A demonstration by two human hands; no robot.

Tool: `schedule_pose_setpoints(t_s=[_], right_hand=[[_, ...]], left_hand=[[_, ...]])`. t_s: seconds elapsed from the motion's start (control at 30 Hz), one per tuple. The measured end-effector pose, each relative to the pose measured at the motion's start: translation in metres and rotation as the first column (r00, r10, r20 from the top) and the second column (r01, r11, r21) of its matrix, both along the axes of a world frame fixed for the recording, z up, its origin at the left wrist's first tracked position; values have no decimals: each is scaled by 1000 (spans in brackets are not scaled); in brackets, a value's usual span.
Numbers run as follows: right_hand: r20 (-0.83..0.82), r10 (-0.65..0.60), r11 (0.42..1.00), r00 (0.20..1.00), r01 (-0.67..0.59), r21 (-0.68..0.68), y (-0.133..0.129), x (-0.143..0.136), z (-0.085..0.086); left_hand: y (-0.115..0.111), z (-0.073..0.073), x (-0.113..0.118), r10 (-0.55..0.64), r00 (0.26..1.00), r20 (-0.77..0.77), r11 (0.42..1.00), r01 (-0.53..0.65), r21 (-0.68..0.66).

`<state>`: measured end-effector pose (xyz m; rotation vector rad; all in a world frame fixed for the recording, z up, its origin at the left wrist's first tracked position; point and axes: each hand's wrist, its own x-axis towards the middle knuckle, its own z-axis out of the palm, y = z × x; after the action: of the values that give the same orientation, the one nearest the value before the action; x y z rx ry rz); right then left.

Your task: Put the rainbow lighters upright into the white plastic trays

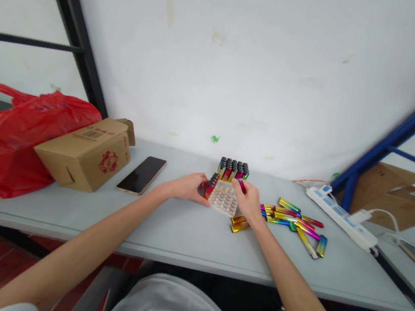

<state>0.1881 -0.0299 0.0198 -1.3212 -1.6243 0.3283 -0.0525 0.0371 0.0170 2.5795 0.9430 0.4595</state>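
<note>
A pale plastic tray (223, 202) with rows of round hollows lies on the table in front of me. Along its left side stands a row of dark-topped red lighters (210, 186). My left hand (190, 186) is closed around that left side, its thumb low by the tray's edge. Over the tray's right side, my right hand (249, 199) pinches a dark red-purple lighter (242, 185), partly hidden by the fingers. Just behind the tray stands a block of upright lighters (233, 169) with black tops. Shiny metallic-coloured lighters (291, 217) lie in a loose pile right of my right hand.
A black phone (142, 174) lies left of my left hand. Farther left are a cardboard box (87, 152) and a red plastic bag (21, 141). A white power strip (340, 218) with cables lies at the right. The wall (218, 75) rises behind the table.
</note>
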Motion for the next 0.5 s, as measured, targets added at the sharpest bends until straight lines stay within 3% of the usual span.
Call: schedule_pose_setpoints(t_s=[0.5], right_hand=[[60, 3, 999, 998, -1, -39, 0, 0, -2]], left_hand=[[0, -1, -1, 2, 1000, 28, 1000, -1, -20]])
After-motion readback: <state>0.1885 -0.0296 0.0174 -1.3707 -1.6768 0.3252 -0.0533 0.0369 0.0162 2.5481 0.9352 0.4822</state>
